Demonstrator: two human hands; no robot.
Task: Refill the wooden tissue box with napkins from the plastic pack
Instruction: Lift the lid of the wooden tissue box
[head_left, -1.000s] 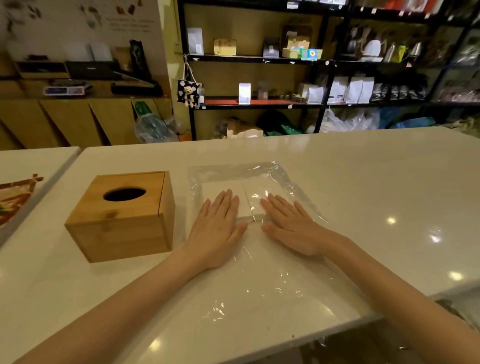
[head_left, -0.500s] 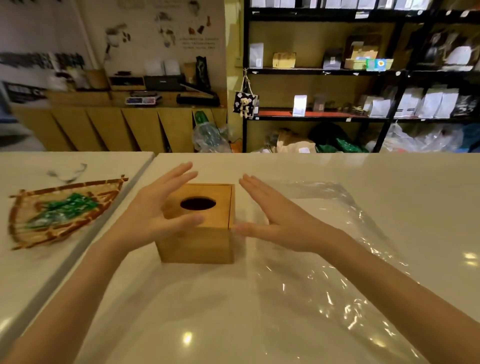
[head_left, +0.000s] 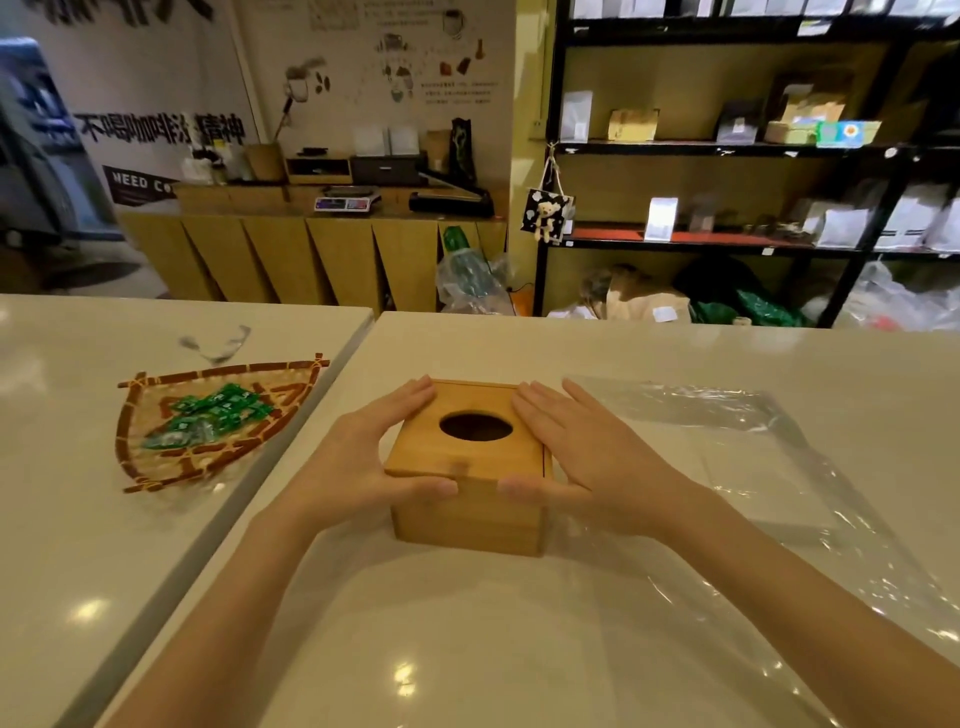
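Observation:
The wooden tissue box (head_left: 467, 512) stands on the white counter in the middle of the head view, its lid on, with a dark oval hole in the top. My left hand (head_left: 363, 457) clasps the box's left side, thumb across the front edge. My right hand (head_left: 587, 457) clasps the right side the same way. To the right of the box the clear plastic pack (head_left: 753, 457) lies flat on the counter. White napkins inside it are faint and hard to make out.
A second white table at the left, across a narrow gap, carries a woven tray (head_left: 208, 421) of green-wrapped sweets. Beyond the counter's far edge stand a wooden sideboard (head_left: 311, 249) and black shelves (head_left: 727, 150) with packages.
Both hands left the plastic pack, swung left to the wooden box and now close on its two sides. The view turned left with them.

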